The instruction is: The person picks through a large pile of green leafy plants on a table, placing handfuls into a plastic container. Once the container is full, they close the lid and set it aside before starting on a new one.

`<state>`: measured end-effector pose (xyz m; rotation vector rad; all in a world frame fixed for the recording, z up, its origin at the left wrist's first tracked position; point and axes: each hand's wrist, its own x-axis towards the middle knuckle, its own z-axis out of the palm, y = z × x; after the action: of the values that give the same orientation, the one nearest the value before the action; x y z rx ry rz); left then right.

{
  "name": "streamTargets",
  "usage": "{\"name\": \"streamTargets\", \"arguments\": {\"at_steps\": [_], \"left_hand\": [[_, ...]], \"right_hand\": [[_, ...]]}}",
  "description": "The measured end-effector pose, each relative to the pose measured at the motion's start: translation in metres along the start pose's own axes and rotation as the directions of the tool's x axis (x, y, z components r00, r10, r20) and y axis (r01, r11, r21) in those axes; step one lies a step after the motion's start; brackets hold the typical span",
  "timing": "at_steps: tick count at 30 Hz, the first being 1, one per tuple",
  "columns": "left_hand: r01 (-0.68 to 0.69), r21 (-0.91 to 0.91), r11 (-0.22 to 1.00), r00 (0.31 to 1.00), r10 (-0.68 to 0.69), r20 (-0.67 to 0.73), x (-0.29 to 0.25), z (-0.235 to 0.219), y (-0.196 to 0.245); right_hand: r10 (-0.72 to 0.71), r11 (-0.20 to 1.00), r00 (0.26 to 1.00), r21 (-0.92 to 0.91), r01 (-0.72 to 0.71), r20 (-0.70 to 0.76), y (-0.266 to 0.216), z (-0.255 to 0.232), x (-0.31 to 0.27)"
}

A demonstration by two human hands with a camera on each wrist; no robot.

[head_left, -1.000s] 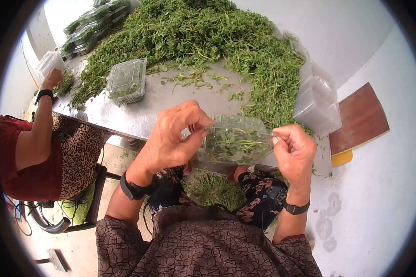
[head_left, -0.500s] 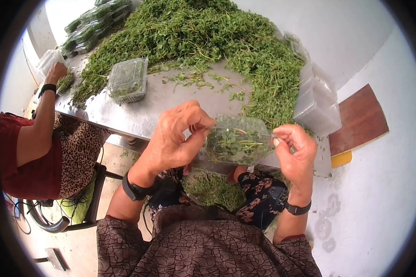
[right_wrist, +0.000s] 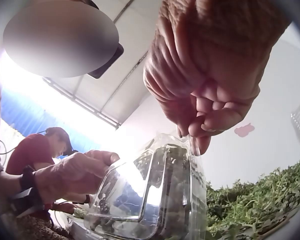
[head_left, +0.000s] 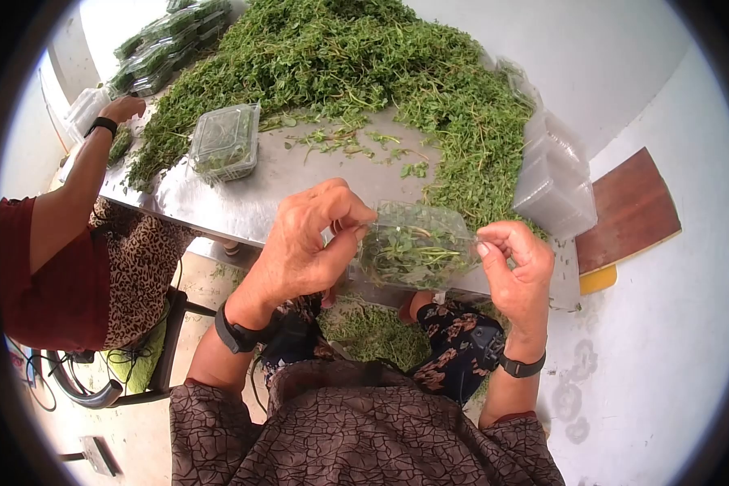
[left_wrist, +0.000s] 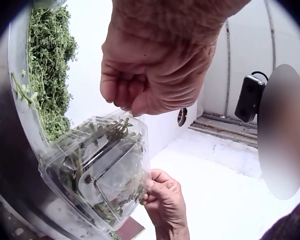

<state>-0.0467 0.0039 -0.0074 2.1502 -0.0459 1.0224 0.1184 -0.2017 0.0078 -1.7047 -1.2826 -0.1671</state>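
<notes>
A clear plastic box [head_left: 417, 247] with green sprigs inside is held up over the table's near edge, its lid lying over it. The left hand [head_left: 312, 235] pinches its left side between thumb and fingers; the right hand [head_left: 517, 271] pinches the right side. In the left wrist view the left hand [left_wrist: 157, 70] grips the rim of the box [left_wrist: 100, 175], and the right hand [left_wrist: 165, 205] holds the far side. The right wrist view has the right hand [right_wrist: 205, 85] pinching the box [right_wrist: 150, 195] edge, the left hand [right_wrist: 75, 175] opposite.
A large heap of greens [head_left: 340, 57] covers the table's back. A closed box [head_left: 224, 143] stands on the metal table [head_left: 300, 182]. Stacked empty containers [head_left: 555, 178] are at the right, filled boxes [head_left: 166, 49] at back left. Another person's arm [head_left: 73, 182] reaches over the left end.
The other person's hand at the left has moved right, away from the clear container there. Both wearer's hands and the box they hold have hardly moved.
</notes>
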Motion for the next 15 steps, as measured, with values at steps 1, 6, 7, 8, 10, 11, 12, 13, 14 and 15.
{"name": "streamTargets", "arguments": {"at_steps": [1, 6, 7, 8, 10, 11, 12, 13, 14, 15], "left_hand": [[0.0, -0.004, 1.0, 1.0, 0.0, -0.003, 0.0002, 0.0002, 0.0], [0.008, 0.006, 1.0, 1.0, -0.008, -0.004, 0.001, 0.0004, 0.0022], [0.009, 0.01, 1.0, 1.0, -0.009, -0.009, 0.001, 0.0007, 0.0024], [0.01, 0.01, 1.0, 1.0, -0.01, -0.008, 0.0008, 0.001, 0.0023], [0.014, -0.001, 1.0, 1.0, -0.014, -0.016, 0.0004, 0.0015, 0.0019], [0.015, -0.001, 1.0, 1.0, -0.015, -0.016, 0.0005, 0.0019, 0.0019], [0.008, 0.005, 1.0, 1.0, -0.008, -0.024, 0.0007, 0.0023, 0.002], [0.001, 0.011, 1.0, 1.0, -0.001, -0.031, 0.0007, 0.0027, 0.0021], [0.003, 0.012, 1.0, 0.999, -0.003, -0.032, 0.0007, 0.0031, 0.0021], [0.006, 0.015, 1.0, 0.999, -0.005, -0.037, 0.0006, 0.0035, 0.0021]], "right_hand": [[0.0, 1.0, 1.0, 0.0, 0.0, 0.0, -0.0001, 0.0003, 0.0], [0.008, 1.0, 1.0, 0.011, -0.008, -0.028, 0.0003, 0.0017, -0.0002], [0.009, 1.0, 1.0, 0.011, -0.009, -0.028, 0.0005, 0.0019, -0.0002], [0.014, 1.0, 0.999, 0.016, -0.014, -0.031, 0.0005, 0.0024, -0.0001], [0.02, 1.0, 0.999, 0.021, -0.019, -0.033, 0.0003, 0.0033, 0.0002], [0.019, 1.0, 0.999, 0.016, -0.018, -0.036, -0.0001, 0.0035, 0.0005], [0.017, 1.0, 0.999, 0.012, -0.016, -0.039, -0.0002, 0.0039, 0.0007], [0.017, 1.0, 0.999, 0.013, -0.017, -0.037, 0.0001, 0.0043, 0.0007], [0.027, 1.0, 0.999, 0.015, -0.026, -0.04, 0.0005, 0.0045, 0.0005], [0.037, 0.999, 0.998, 0.016, -0.036, -0.043, 0.0009, 0.0048, 0.0002]]}}
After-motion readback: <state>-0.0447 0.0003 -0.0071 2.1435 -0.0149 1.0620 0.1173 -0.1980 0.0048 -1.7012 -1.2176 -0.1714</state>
